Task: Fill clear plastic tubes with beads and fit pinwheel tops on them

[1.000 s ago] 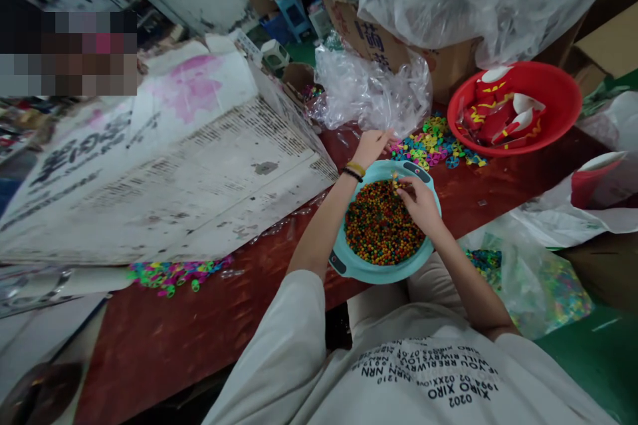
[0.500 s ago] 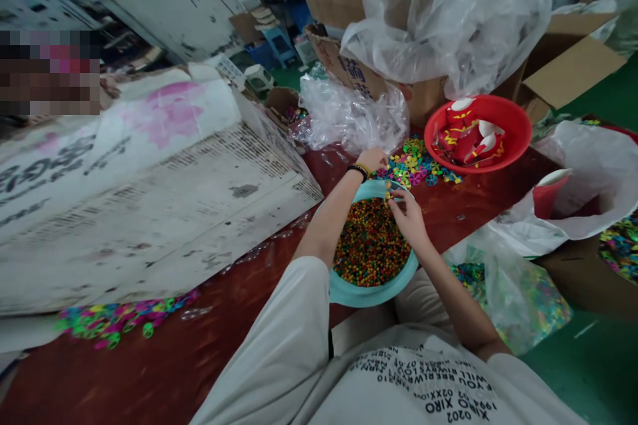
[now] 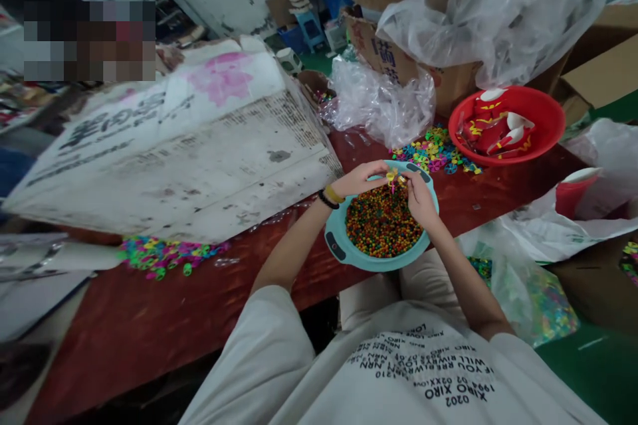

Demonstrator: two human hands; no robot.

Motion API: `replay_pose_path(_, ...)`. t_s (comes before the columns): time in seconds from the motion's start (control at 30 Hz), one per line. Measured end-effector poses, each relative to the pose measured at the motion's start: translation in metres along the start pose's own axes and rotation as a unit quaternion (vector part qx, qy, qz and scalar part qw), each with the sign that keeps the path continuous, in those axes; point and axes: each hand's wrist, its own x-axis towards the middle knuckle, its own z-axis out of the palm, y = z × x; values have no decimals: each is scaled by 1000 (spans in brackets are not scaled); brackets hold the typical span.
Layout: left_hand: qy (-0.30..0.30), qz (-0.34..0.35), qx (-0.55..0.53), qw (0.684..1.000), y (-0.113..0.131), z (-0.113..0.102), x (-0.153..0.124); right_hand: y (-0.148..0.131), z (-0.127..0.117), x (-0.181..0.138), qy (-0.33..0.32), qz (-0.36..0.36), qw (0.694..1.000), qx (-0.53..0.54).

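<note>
My left hand (image 3: 363, 179) and my right hand (image 3: 419, 196) meet above the far side of a light-blue basin (image 3: 336, 229). Between their fingertips is a small yellow plastic piece (image 3: 393, 177) with a bit of pink below it; its exact kind is too small to make out. Both hands are closed in a pinch on it. Small round beads (image 3: 381, 222) in orange, green, red and dark colours fill the basin. Just beyond it lies a pile of colourful plastic pieces (image 3: 436, 149), some wheel-shaped.
A red bowl (image 3: 554, 125) with red-and-white items stands at the back right. On the left, a large white carton (image 3: 199, 166) stands on the dark red table (image 3: 164, 325), with more plastic pieces (image 3: 169, 255) beside it. Clear plastic (image 3: 381, 96) lies crumpled behind. Another person's hand (image 3: 169, 56) shows far left.
My left hand has come back from the loose pile to meet my right hand over the basin, at the small yellow piece. The camera view has shifted leftward.
</note>
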Motion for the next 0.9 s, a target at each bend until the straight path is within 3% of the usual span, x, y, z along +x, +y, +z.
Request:
replay_pose_path(0.17, 68, -33, -36, 996, 14, 2, -27, -2, 5, -6, -22, -40, 999, -26)
replay_pose_path(0.4, 26, -72, 63, 995, 24, -9, -37, -7, 4, -10, -38, -48, 997, -36)
replay_pose_path(0.57, 38, -49, 112, 992, 30, -5, -40, -10, 4, -12, -86, -67, 993, -50)
replay_pose_path(0.73, 74, -81, 109, 988, 46, 4, -53, -13, -1, -23, -127, -134, 977, -108)
replay_pose_path(0.9, -3, -92, 34, 995, 54, 19, -68, -2, -18, -25, -132, -255, 940, -185)
